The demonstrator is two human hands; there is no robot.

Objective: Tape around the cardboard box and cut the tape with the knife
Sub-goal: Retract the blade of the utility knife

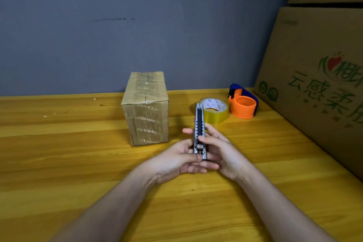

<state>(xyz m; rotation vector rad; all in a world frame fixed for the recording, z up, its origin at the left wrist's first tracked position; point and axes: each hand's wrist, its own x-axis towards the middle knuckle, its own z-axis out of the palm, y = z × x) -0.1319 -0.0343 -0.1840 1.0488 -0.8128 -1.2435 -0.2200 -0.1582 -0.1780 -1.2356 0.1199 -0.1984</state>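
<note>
The knife [200, 129] is being held upright between both hands: the fingers of the left hand [176, 160] are being curled round its lower end, while the right hand [222, 153] is being pressed along its far side, thumb near the slider. The cardboard box [146, 110] is standing beyond and left of the fingertips, already bearing printed tape; whether a fresh wrap is finished cannot be told. The tape roll [215, 111] is lying detached just past the knife tip, so cutting is being judged done or nearly so
</note>
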